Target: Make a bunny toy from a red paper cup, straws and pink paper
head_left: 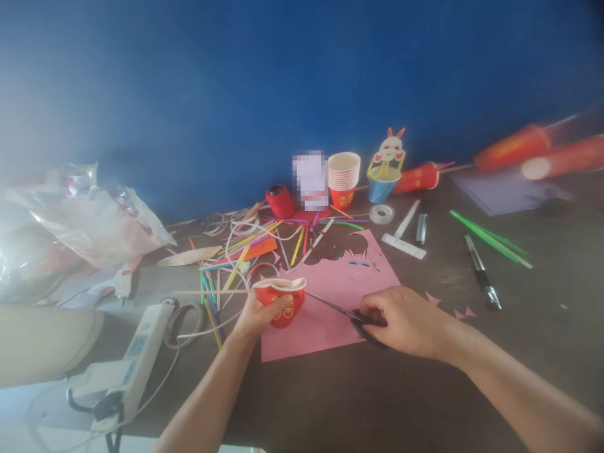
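Note:
A red paper cup (287, 316) with gold lettering is squeezed in my left hand (256, 318), its white rim bent inward. To the left of the cup juts a thin wooden stick (212, 292); how it joins the cup is hidden. My right hand (406, 322) has its fingers around the black handles of a pair of scissors (336, 307). The blades point left and their tips meet the cup's right side near the rim. Beneath both lies a pink paper sheet (325, 327) with ragged cut-outs along its far edge.
Stacked paper cups (344, 179), a blue cup (383, 189) with a rabbit figure and a tape roll (382, 214) stand behind. Coloured sticks clutter the left, near a power strip (140, 352) with trailing cords. A pen (482, 274) lies right.

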{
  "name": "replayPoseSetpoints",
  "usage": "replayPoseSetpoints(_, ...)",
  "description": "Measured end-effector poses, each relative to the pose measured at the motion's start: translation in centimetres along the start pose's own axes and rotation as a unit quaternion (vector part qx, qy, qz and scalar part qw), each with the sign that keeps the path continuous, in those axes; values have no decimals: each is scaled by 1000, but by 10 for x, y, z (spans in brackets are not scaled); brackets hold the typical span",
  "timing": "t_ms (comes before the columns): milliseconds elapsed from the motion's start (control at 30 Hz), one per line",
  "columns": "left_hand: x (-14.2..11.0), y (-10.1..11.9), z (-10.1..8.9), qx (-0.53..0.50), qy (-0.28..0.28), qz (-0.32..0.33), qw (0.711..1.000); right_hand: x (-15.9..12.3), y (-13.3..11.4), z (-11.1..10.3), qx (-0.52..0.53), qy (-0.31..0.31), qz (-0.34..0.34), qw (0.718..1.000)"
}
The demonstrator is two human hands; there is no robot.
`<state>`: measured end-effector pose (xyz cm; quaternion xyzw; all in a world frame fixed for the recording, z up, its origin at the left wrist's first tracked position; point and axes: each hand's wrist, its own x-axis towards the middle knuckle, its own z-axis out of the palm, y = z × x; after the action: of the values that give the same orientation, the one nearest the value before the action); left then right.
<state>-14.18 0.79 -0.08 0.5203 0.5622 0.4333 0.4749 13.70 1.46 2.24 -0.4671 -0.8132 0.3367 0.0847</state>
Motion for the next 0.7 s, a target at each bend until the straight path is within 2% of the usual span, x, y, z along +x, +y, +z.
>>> replayPoseSetpoints(267, 2, -3, -1, -15, 2, -4, 1000, -1, 0, -2, 11, -9, 10, 1000)
replayPoseSetpoints(467, 4, -10, 0, -120, 10, -28, 992, 0, -3, -4, 32, -4, 19, 999)
replayPoseSetpoints(600, 3, -13, 5, -217, 31, -73, 973, -5, -5, -20, 24, -9, 11, 1000)
replayPoseSetpoints(700, 2, -14, 7, -264, 37, -86, 960, -14, 9, -37, -3, 37, 40, 999)
